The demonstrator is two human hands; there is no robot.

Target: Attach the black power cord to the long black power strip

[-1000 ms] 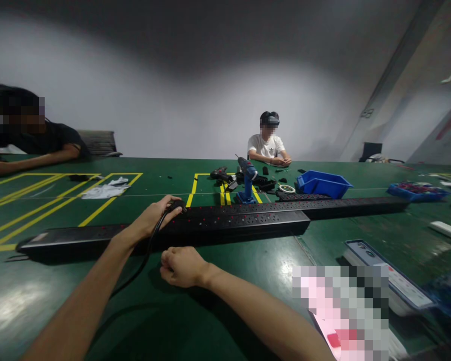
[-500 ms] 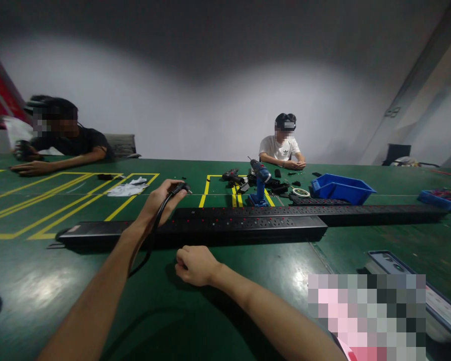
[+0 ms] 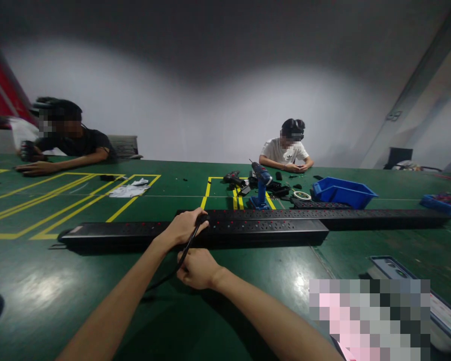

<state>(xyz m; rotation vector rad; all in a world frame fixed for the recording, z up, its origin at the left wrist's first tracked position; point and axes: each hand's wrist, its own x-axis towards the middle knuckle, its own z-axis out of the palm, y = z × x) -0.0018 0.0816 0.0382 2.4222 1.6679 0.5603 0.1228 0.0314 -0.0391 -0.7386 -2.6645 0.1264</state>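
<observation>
My left hand [image 3: 186, 228] is closed on the black plug [image 3: 202, 218], which it holds at the top of the nearer long black socket strip [image 3: 270, 230]. From the plug a black cable [image 3: 184, 253] hangs down past my right hand [image 3: 198, 268]. That right hand is curled on the green table just in front of the strip; whether its fingers hold anything is hidden. A second black socket strip [image 3: 379, 218] lies behind the first and reaches far to the right.
Behind the strips stand a blue drill [image 3: 261, 183], a blue bin [image 3: 344, 193] and scattered black parts. White papers [image 3: 130, 189] lie back left. Two people sit across the table, one left, one centre right. A grey-edged case [image 3: 447, 316] is at the right.
My left hand has moved down and to the right with the plug, from above the strip onto its top. My right hand stays nearly where it was, and the cable now hangs beside it.
</observation>
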